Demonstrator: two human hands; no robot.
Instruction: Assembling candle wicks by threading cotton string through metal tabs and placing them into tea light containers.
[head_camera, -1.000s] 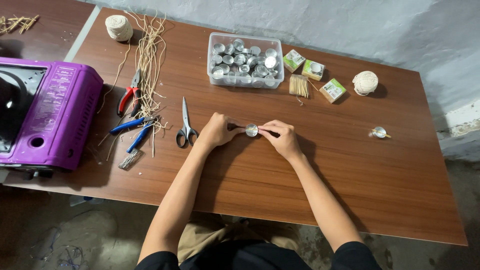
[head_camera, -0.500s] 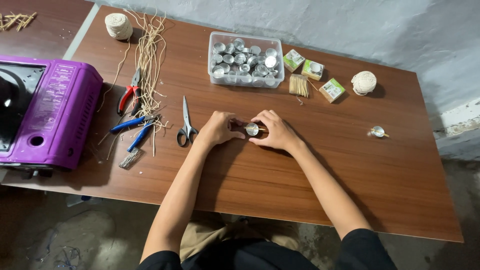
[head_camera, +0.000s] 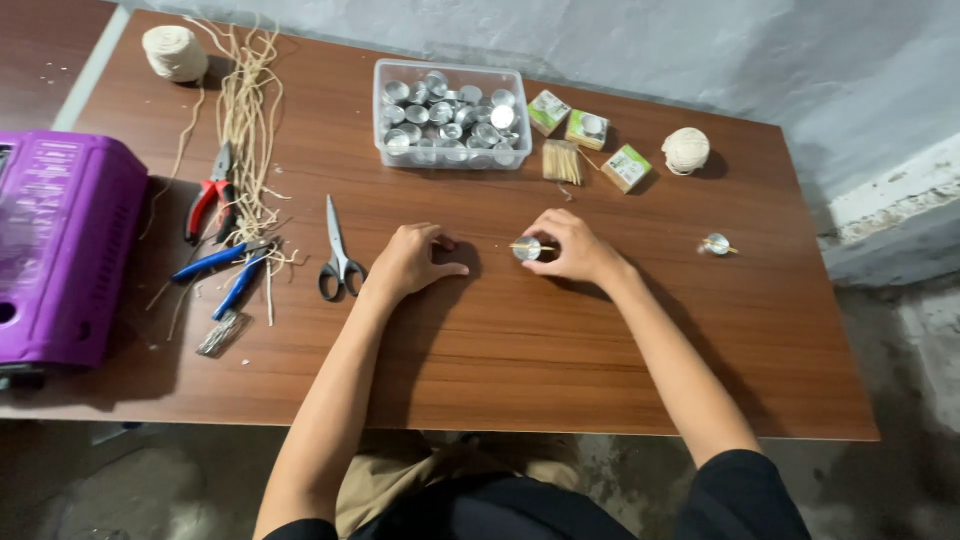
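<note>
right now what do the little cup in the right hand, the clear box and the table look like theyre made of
The small cup in the right hand looks like thin metal, probably aluminium: silvery and shiny. The clear box looks like plastic: see-through walls with rounded corners, holding more such cups. The table shows a smooth brown wood grain, possibly laminate rather than solid wood.

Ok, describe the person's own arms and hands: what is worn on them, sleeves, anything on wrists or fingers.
Both forearms are bare from the elbow down. The left hand and right hand wear no gloves, and no watch, bracelet or ring shows on either. Short black sleeves cover the upper arms at the bottom edge of the view, plain with no visible markings.
</note>
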